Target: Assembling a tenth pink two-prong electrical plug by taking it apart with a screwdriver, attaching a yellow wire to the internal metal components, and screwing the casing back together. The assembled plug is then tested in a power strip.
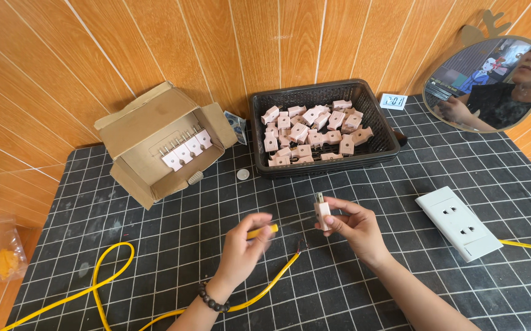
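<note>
My right hand (pixel 355 227) holds a small pale pink plug (pixel 322 211) upright, its metal prongs pointing up. My left hand (pixel 246 248) grips a screwdriver with a yellow handle (pixel 261 232); its thin shaft reaches toward the plug's side. A yellow cable (pixel 109 270) loops on the mat below my left hand, and its stripped end (pixel 300 247) lies between my two hands.
A black basket (pixel 385 133) at the back holds several pink plugs. An open cardboard box (pixel 155 138) with a few plugs lies to its left. A white wall socket (pixel 458 222) rests at the right, a round mirror (pixel 489 83) behind it. A coin (pixel 242 174) lies nearby.
</note>
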